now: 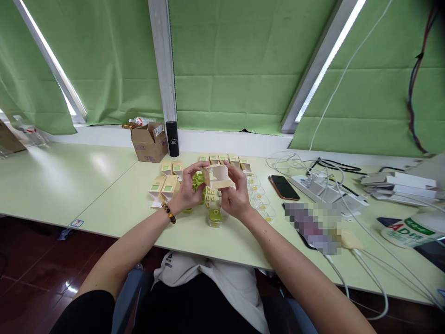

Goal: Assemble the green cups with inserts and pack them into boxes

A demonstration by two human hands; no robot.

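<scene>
Both hands, left hand (187,190) and right hand (236,195), around small carton (217,176).

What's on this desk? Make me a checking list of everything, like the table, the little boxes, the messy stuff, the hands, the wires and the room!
Surface: pale green table, glossy.
Job's things: small tan box held open above the table; more tan boxes in rows; green-filled clear cups; empty clear lids.
Clutter: cardboard carton, black cylinder, phone, white boxes.
Grippers: left hand and right hand both grip the small tan box.
Cables: white cables and power strip.
Surroundings: green blinds, dark red floor.
</scene>
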